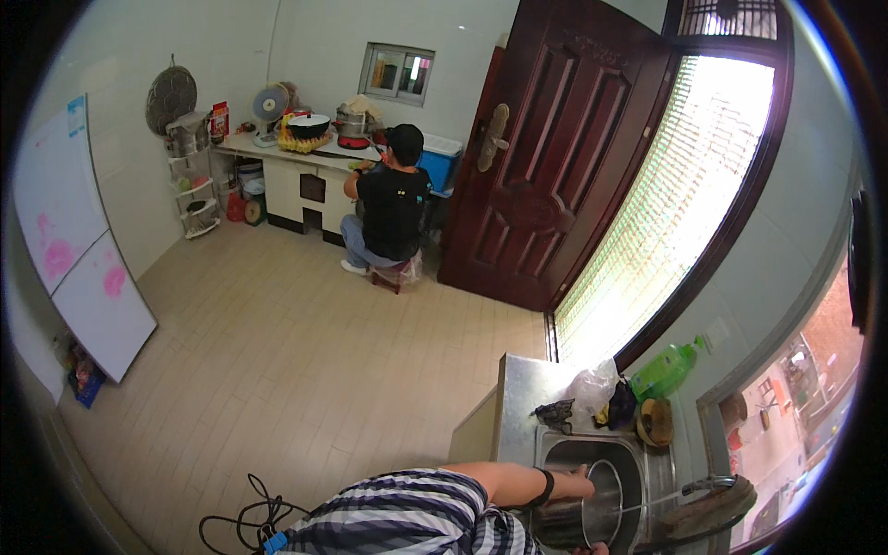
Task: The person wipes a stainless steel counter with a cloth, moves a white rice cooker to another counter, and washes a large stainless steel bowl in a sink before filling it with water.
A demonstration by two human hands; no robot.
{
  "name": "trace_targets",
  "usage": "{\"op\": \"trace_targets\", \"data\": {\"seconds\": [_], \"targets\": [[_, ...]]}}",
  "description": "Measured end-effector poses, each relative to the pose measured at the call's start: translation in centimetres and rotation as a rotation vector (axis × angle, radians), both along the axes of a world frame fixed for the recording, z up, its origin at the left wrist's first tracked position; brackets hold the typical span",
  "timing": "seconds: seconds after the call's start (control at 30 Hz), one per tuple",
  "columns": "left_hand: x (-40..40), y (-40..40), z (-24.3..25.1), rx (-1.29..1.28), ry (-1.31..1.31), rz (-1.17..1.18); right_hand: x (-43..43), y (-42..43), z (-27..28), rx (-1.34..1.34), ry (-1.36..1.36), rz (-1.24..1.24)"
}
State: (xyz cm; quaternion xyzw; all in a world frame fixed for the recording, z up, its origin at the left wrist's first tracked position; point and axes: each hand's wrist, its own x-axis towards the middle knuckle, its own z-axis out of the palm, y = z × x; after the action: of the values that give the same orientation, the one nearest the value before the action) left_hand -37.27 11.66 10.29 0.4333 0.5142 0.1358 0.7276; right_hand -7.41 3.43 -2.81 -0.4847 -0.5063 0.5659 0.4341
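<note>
A round stainless-steel pot [563, 522] is tilted in the metal sink [628, 454], its mouth facing the faucet [709, 483]. Water [652, 502] runs from the spout into its opening. My left hand [577, 482], with a black band at the wrist, grips the upper side of its rim. At the bottom edge of the picture, my right hand [591, 549] is at the opposite side of the rim; only some fingers show. The pot's underside is hidden by my striped sleeve [416, 510].
A steel counter [531, 388] adjoins the sink, with a plastic bag [593, 388], green bottle [666, 371] and brown-topped bowl-like object [655, 422]. Beyond the floor, a person [392, 201] sits on a stool before a cabinet [295, 194]. A dark red door [548, 159] stands ajar.
</note>
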Motion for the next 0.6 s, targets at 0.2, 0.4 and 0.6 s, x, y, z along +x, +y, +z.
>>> {"op": "trace_targets", "data": {"seconds": [0.2, 0.4, 0.6], "targets": [[4.6, 4.2, -6.0, 0.046, 0.218, 0.086, 2.2, 0.7, -1.3, 0.088, 0.116, 0.342], [1.8, 4.1, -5.6, -0.030, -0.029, -0.053, -1.3, 0.4, 0.2, -0.044, -0.252, -0.155], [4.1, 5.5, -8.9, 0.176, 0.246, 0.033, -1.7, 0.1, 2.2, -0.154, -0.189, -0.110]]}}
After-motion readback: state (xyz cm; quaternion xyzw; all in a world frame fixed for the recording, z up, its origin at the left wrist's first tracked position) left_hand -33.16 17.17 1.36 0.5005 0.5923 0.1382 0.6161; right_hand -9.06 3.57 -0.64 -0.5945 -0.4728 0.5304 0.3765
